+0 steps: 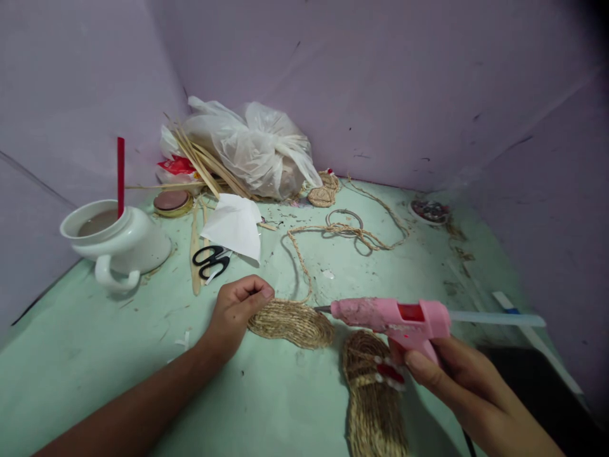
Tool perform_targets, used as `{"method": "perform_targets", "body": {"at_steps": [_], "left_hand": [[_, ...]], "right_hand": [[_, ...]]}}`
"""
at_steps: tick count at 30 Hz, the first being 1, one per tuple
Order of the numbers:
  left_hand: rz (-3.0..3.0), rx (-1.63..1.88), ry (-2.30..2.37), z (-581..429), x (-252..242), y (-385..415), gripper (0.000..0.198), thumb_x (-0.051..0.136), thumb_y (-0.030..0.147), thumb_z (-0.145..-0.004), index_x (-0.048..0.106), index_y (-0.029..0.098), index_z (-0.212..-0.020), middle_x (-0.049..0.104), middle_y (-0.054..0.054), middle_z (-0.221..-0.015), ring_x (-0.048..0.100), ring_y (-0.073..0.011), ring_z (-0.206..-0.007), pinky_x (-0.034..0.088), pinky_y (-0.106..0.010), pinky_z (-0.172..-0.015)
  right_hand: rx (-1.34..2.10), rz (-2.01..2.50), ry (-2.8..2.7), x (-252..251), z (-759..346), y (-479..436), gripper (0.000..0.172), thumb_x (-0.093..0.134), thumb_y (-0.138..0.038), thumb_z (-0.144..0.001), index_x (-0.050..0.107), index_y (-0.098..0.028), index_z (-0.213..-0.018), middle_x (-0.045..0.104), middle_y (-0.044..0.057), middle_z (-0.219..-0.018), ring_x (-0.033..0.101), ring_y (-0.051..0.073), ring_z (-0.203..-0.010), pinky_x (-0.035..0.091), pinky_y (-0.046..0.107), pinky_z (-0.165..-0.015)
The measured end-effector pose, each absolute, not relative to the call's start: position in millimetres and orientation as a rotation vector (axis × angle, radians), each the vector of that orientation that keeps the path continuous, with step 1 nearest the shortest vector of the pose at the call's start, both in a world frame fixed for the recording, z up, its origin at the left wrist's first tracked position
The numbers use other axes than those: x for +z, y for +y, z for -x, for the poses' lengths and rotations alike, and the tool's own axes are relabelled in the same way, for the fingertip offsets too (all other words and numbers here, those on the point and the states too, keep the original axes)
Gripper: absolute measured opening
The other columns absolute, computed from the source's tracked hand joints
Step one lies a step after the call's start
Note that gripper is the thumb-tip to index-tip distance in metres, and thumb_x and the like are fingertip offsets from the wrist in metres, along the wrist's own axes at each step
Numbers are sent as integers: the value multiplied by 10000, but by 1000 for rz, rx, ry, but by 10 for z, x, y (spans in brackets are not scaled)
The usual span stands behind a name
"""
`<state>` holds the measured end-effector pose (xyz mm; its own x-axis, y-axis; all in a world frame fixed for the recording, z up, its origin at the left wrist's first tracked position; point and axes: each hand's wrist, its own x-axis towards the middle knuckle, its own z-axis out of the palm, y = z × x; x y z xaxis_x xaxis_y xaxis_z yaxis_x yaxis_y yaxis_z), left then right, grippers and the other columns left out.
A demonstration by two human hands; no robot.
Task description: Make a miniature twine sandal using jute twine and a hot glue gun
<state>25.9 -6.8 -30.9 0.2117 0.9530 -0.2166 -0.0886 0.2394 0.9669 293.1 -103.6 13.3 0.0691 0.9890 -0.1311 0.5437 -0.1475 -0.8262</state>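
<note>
My left hand (239, 311) pinches the left end of a sole-shaped piece of coiled woven cord (292, 325). From its upper edge a loose braided cord (301, 257) runs back across the table. My right hand (457, 374) is wrapped round the handle of a pink hot glue gun (390, 317), whose metal nozzle points left at the sole's upper right edge; whether it touches I cannot tell. A clear glue stick (497, 318) sticks out of the gun's rear. Below the gun lies a woven slipper (373, 406) with a red and white decoration on its strap.
Black-handled scissors (212, 261) lie by white paper (233, 225). At left stands a white mug-like pot (126, 241) with a red stick. Behind are a plastic bag (261, 149), a round tin (172, 203), small woven pieces (323, 190), a ring (345, 220) and a small dish (429, 211).
</note>
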Motion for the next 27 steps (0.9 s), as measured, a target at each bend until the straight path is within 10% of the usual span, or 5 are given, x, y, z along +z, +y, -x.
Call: {"method": "perform_targets", "body": {"at_steps": [27], "left_hand": [[-1014, 932, 1148, -270, -260, -97, 226, 641, 346, -684, 563, 150, -601, 498, 25, -539, 435, -106, -524, 315, -225, -499]], "right_hand": [[795, 2098, -1039, -21, -3472, -560, 333, 637, -555, -648, 621, -227, -595, 569, 5, -472, 539, 185, -421, 422, 287, -369]]}}
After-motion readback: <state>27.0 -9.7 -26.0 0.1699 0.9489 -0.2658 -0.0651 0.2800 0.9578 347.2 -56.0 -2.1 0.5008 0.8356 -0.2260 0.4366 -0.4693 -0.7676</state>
